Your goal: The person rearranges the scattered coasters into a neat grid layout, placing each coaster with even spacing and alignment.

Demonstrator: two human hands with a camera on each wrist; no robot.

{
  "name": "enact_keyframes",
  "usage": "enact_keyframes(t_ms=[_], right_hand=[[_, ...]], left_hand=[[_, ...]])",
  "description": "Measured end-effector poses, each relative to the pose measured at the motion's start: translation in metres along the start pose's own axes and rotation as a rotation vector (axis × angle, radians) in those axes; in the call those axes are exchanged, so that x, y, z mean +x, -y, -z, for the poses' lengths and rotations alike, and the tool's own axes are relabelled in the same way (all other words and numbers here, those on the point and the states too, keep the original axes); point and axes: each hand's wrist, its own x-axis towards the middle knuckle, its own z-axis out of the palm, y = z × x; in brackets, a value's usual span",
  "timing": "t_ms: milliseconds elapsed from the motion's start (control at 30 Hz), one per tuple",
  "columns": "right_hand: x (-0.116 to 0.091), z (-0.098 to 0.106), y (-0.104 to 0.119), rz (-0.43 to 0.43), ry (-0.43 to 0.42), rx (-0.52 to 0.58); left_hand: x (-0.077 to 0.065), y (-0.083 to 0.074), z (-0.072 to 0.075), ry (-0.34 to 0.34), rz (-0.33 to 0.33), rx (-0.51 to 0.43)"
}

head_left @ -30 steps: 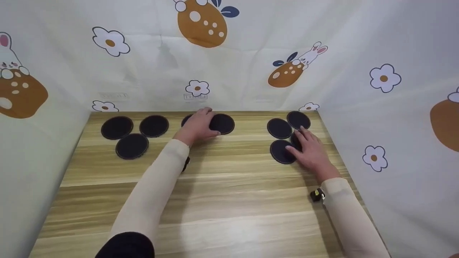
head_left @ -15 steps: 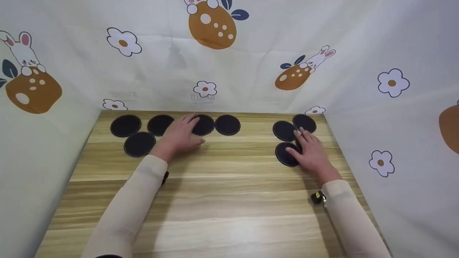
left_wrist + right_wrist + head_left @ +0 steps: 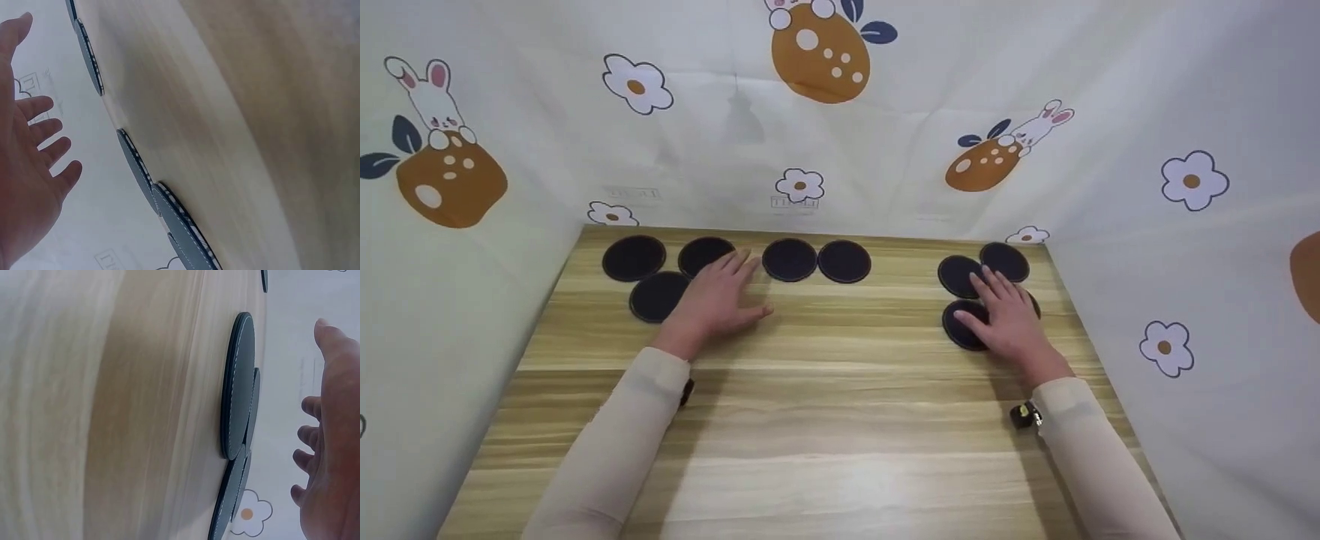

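Note:
Round dark coasters with stitched rims lie flat on the table in separate groups. In the head view my left hand (image 3: 709, 300) hovers over the right side of the left group, partly covering the back coaster (image 3: 705, 255) and the front coaster (image 3: 656, 296). The left wrist view shows its fingers (image 3: 53, 132) spread and raised off the table. Over the right group is my right hand (image 3: 1011, 319), hiding much of one coaster (image 3: 1033, 302). Its thumb overlaps the front coaster (image 3: 960, 330). The right wrist view shows that hand (image 3: 340, 439) apart from the coasters, holding nothing.
Two coasters, a left one (image 3: 790, 260) and a right one (image 3: 844, 262), lie side by side at the back middle. The wood-grain table (image 3: 810, 420) meets a printed white curtain (image 3: 697, 150) at the back and both sides.
My left hand has moved left, from the middle pair to the left group, uncovering the pair. The right hand stays over the right group, slightly shifted. The head view has turned a little left.

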Motion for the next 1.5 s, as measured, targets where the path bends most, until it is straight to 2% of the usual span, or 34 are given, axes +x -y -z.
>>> enact_keyframes(t_ms=[300, 633, 833, 1233, 1500], right_hand=[[-0.001, -0.002, 0.004, 0.008, -0.021, 0.014], [-0.001, -0.005, 0.007, 0.006, -0.016, 0.008], [-0.001, -0.009, 0.010, 0.008, -0.012, 0.027], [-0.004, -0.013, 0.011, 0.012, -0.009, 0.055], [-0.010, -0.010, 0.019, -0.046, -0.020, 0.119]], left_hand=[[0.003, -0.005, -0.005, 0.013, 0.001, -0.014], [0.023, -0.023, -0.018, 0.098, -0.021, 0.009], [0.031, -0.026, -0.024, 0.152, -0.010, 0.015], [0.031, -0.027, -0.027, 0.202, 0.004, 0.001], [0.032, -0.026, -0.027, 0.231, 0.008, -0.006]])
